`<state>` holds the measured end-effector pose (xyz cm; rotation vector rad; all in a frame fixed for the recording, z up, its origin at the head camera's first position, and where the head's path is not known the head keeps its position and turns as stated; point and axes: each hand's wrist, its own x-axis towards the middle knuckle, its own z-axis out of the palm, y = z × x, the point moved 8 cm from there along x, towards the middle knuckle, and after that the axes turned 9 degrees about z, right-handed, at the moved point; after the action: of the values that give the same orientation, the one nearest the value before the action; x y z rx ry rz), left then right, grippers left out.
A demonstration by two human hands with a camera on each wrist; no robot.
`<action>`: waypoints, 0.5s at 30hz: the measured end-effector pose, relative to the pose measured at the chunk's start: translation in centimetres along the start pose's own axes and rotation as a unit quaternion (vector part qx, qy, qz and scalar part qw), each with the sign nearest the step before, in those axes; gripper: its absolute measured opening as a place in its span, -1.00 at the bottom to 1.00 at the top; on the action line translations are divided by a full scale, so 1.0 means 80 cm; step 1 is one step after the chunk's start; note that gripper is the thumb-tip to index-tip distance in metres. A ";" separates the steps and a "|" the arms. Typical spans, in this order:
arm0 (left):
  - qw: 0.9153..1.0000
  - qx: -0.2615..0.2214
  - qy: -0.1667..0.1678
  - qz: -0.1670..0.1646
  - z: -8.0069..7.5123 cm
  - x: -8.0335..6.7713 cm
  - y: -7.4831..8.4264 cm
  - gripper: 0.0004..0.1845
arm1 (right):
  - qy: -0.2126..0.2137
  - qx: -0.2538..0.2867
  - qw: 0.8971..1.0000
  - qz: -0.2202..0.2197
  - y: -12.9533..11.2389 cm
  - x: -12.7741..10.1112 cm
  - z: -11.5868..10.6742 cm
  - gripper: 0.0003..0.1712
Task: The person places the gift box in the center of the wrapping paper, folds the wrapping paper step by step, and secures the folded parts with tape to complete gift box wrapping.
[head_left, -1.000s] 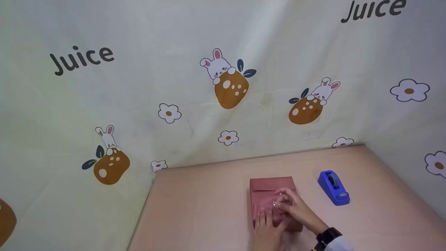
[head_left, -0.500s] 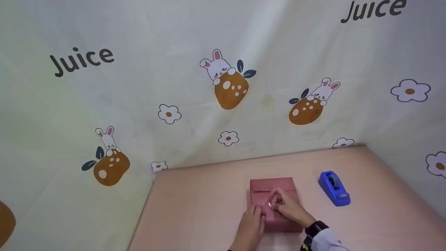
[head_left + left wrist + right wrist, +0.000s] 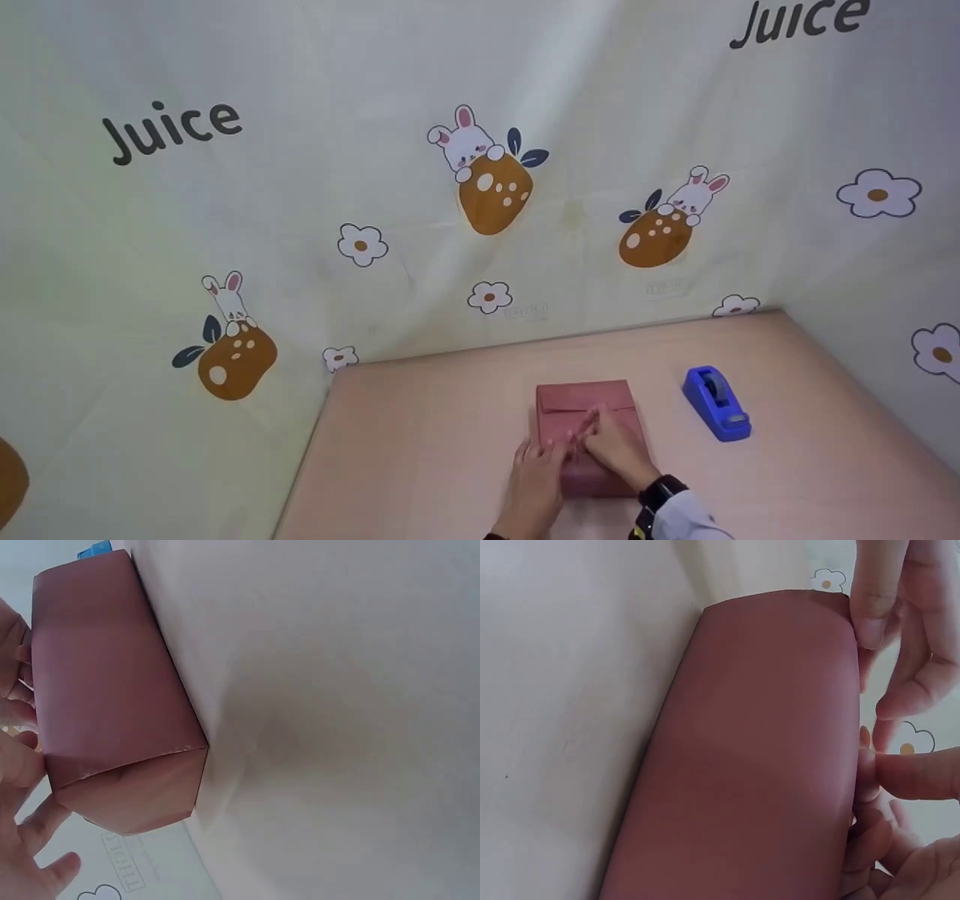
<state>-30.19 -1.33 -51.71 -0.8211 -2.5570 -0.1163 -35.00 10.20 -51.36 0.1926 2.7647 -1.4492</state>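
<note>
Both hands rest on the box (image 3: 585,431): the left hand (image 3: 538,471) lies on its near-left top with fingers fairly straight and spread, pressing the paper, while the right hand (image 3: 616,448) sits just right of it with its fingers bent toward the middle of the box top, fingertips meeting the left hand's there. From the right wrist view, the right hand's fingers (image 3: 877,592) touch the top edge of the box (image 3: 757,757), and whether they pinch anything between them cannot be told. In the left wrist view the left hand's fingers (image 3: 22,765) lie against the top of the box (image 3: 112,697), with one folded end flap facing the camera. A dark watch (image 3: 660,491) and a white sleeve (image 3: 686,523) show on the right wrist, nearest the camera. Wrapped in dull red paper, the box lies flat on the table (image 3: 420,442), its far end showing a folded flap. Right of the box, a little farther back and apart from it, stands a blue tape dispenser (image 3: 716,401). Beyond the box, the table ends at a pale wall cloth (image 3: 300,187) printed with rabbits, flowers and the word Juice.
</note>
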 end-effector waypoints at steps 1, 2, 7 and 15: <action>1.000 -0.002 -0.008 -0.004 0.001 0.001 0.000 -0.51 | 0.000 -0.006 1.000 0.003 -0.001 0.000 0.000 -0.69; 1.000 -0.004 -0.016 -0.009 0.002 0.002 -0.001 -0.51 | 0.001 -0.013 1.000 0.006 -0.002 0.001 0.000 -0.69; 0.999 -0.026 -0.031 -0.028 0.002 0.006 -0.002 -0.61 | -0.001 -0.048 0.999 0.007 -0.007 0.003 -0.001 -0.73; 0.998 -0.013 -0.060 -0.015 0.005 0.004 0.002 -0.59 | -0.058 -0.079 0.995 0.008 -0.015 0.009 0.008 -0.93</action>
<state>-30.52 -0.93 -51.96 -0.8214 -2.6864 -0.1120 -35.85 9.12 -50.80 0.1235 2.7586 -1.1910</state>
